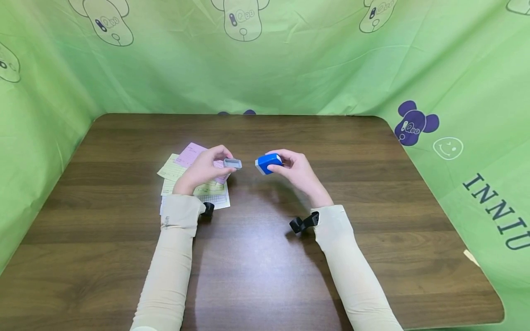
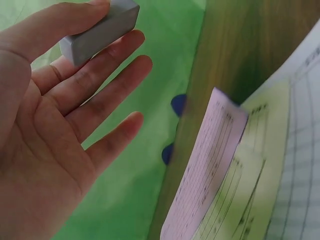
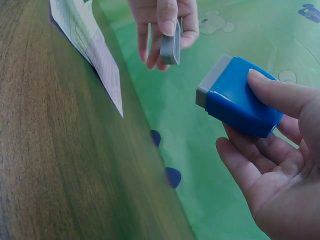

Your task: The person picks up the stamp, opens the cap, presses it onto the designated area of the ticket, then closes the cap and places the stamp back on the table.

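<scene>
My left hand [image 1: 205, 168] pinches a small grey stamp cap [image 1: 233, 163] between thumb and fingers, its hollow side showing in the head view. The other fingers are spread in the left wrist view, below the cap [image 2: 102, 32]. To the right, my right hand [image 1: 296, 172] grips a blue hand stamp [image 1: 269, 162], thumb on one broad face and fingers behind. The grey end of the stamp [image 3: 245, 97] points left towards the cap. Cap and stamp are apart, both held above the table. Under the left hand lie slips of paper [image 1: 171, 168].
The brown wooden table [image 1: 256, 257] carries the overlapping pink, yellow and white printed slips on its left half. A green printed cloth [image 1: 290, 78] hangs around the back and sides. Black wrist mounts [image 1: 304, 223] stick out from the sleeves.
</scene>
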The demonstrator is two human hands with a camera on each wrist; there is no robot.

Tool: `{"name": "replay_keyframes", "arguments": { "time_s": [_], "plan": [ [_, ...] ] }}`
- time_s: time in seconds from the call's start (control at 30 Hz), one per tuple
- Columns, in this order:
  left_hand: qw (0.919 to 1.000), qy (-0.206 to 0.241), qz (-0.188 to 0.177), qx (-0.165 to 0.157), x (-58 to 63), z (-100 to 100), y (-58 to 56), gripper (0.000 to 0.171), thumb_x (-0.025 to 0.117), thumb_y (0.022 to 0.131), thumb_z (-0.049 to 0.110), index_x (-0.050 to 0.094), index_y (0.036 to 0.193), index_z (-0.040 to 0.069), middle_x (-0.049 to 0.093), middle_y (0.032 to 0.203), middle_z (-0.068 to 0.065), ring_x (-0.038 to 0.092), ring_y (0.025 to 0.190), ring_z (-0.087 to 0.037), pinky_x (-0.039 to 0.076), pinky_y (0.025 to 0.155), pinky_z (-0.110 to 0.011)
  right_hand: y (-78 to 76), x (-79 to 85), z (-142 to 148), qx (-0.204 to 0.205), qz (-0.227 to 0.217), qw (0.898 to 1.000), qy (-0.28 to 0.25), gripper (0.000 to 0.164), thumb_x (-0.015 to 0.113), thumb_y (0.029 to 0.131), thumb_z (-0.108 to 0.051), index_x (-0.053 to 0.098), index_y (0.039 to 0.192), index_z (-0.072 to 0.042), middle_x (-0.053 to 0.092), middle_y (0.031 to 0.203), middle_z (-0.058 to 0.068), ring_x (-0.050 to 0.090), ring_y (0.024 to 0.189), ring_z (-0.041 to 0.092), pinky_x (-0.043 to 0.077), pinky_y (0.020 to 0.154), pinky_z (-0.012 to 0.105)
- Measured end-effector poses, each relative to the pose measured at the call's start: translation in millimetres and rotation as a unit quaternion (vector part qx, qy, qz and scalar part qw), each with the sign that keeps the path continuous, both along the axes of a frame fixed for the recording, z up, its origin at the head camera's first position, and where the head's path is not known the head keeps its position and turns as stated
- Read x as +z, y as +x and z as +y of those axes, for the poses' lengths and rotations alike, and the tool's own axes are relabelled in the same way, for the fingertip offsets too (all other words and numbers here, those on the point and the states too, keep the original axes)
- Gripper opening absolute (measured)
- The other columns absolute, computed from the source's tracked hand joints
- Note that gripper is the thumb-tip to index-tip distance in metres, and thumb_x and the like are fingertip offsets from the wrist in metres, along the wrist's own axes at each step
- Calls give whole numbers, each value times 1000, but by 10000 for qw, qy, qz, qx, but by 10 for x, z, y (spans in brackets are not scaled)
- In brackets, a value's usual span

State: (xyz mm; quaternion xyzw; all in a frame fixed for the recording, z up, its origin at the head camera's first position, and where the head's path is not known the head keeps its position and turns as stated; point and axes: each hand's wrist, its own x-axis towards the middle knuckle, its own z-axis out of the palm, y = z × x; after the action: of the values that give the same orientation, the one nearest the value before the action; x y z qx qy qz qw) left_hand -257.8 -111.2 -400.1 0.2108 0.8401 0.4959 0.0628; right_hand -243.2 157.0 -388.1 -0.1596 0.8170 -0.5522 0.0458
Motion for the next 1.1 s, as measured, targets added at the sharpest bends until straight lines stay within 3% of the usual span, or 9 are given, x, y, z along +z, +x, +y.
{"name": "replay_keyframes", "arguments": {
  "time_s": [0.23,0.5,1.1],
  "plan": [
    [9993,91,-165,308,26,-164,12,27,72,85,8,57,106,-1,65,115,-21,52,128,-39,38,111,-49,-1,-6,1,5,-48,10000,15,33,68,88,-5,63,121,2,64,121,23,64,103,25,51,80,14],
    [9970,-137,-84,760,16,-321,19,29,74,84,10,59,106,-1,57,119,-20,56,125,-39,41,108,-47,-2,-4,1,-18,-36,10000,39,34,69,88,-6,63,121,1,65,120,23,64,101,23,51,80,15],
    [9947,-3,-350,967,-34,-529,57,30,70,87,6,54,110,-6,58,123,-24,52,127,-42,40,110,-49,0,-11,6,-14,-9,10000,94,34,69,88,-6,63,120,1,65,121,22,64,102,24,51,79,15]
  ]
}}
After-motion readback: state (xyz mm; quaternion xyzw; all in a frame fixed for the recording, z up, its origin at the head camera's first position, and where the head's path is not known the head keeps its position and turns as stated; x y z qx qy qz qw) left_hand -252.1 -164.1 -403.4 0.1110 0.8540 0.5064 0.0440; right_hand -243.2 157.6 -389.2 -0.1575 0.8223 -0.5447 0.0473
